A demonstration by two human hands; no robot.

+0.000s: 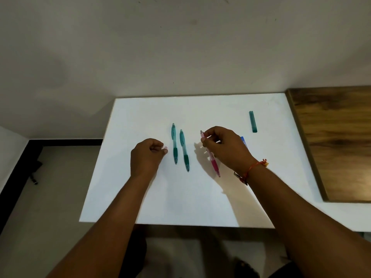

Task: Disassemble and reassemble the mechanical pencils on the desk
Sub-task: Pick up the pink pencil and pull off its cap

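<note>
We record the right hand (224,146) at centre frame, fingers curled, pinching the pink pencil (214,165) near its top. The left hand (147,155), left of centre, pinches a small pale piece (165,147). Two teal pencils (174,143) lie between them on the white board (180,197).

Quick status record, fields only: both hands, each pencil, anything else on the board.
left hand: pinches small pink part
right hand: grips pink pencil near its top, tip low toward board
teal pencils: two, lying side by side between hands, untouched
teal tube: lies on board, far right, apart
blue item: mostly hidden behind right hand
</note>
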